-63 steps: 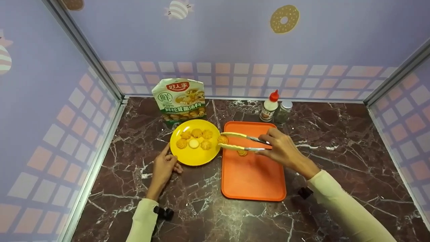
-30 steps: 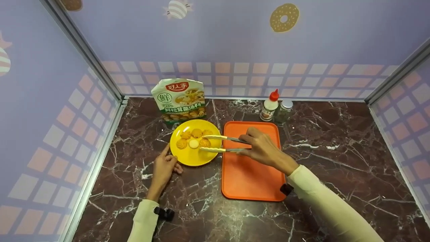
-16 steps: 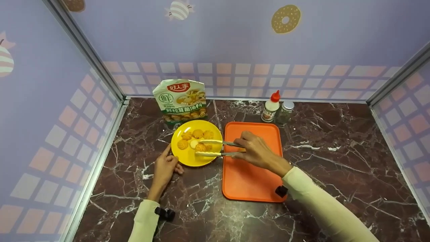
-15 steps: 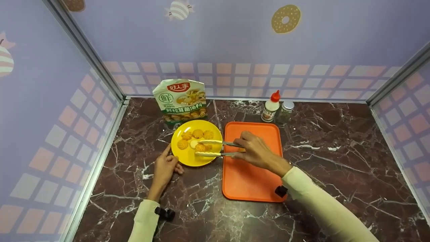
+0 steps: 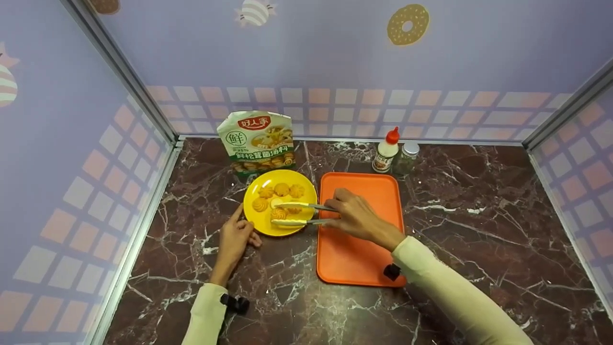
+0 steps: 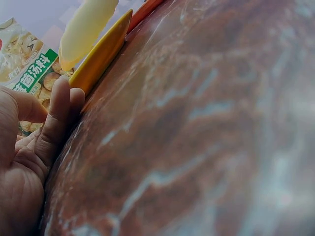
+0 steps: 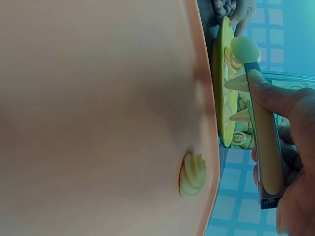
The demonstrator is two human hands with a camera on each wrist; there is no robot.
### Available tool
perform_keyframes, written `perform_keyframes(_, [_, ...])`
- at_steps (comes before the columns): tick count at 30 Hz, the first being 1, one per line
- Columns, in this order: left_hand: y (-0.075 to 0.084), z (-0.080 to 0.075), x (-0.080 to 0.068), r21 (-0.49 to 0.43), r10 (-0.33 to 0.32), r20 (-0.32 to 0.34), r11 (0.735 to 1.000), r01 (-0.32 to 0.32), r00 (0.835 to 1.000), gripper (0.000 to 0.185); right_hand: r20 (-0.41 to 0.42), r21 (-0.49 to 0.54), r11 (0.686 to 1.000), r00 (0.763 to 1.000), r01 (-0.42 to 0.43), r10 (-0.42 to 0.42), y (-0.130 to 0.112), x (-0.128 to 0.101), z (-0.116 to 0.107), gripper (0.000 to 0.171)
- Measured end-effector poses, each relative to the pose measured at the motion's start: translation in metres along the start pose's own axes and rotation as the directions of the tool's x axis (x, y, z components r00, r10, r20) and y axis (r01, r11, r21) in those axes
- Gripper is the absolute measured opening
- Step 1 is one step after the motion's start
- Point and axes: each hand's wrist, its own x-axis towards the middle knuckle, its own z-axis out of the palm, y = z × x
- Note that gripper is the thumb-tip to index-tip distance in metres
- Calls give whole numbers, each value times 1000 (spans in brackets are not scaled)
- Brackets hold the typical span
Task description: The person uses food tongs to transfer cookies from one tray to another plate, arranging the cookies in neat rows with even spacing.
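My right hand (image 5: pixel 354 219) grips a pair of yellow-tipped tongs (image 5: pixel 297 206) reaching left over the yellow plate (image 5: pixel 256 220). A swirl cookie (image 5: pixel 278 214) sits between the tong tips, low over the plate's near half. Several more cookies (image 5: pixel 281 189) lie on the plate's far half. My left hand (image 5: pixel 233 239) rests on the marble with fingers touching the plate's near-left rim (image 6: pixel 101 56). The right wrist view shows one cookie (image 7: pixel 193 173) lying on the orange tray (image 7: pixel 98 123), beside the tongs (image 7: pixel 263 132); in the head view my hand hides it.
The orange tray (image 5: pixel 359 254) lies right of the plate on the marble counter. A soup-mix packet (image 5: pixel 256 141) stands behind the plate. A red-capped bottle (image 5: pixel 385 153) and a small jar (image 5: pixel 406 157) stand behind the tray. Walls enclose three sides.
My right hand has carried the tongs and the cookie leftward from the tray's edge to over the plate's near half. The left hand has stayed put.
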Motion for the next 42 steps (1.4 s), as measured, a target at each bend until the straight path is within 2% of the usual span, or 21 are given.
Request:
perform_keyframes(7, [-1,-1,-1,-29,-23,8,999,23,1000,72,31,5,1000,999,21,-21,-4,6,5,38])
perform_keyframes(14, [-1,1,-2,-51,-40,5,998,41,999,73,59,-15,1000,998,9,-8,-7,10,9,41])
perform_keyframes(23, [-2,2,-2,-35,-28,1,999,28,1000,72,70,-16,1000,998,-4,5,-10,13,12,38])
perform_keyframes(32, [-1,1,-1,-27,-29,3,999,29,1000,71,74,-47,999,997,27,-24,-12,17,13,37])
perform_keyframes(42, [1,-1,-1,-34,-27,7,999,27,1000,70,62,-54,998,998,26,-23,-10,18,14,39])
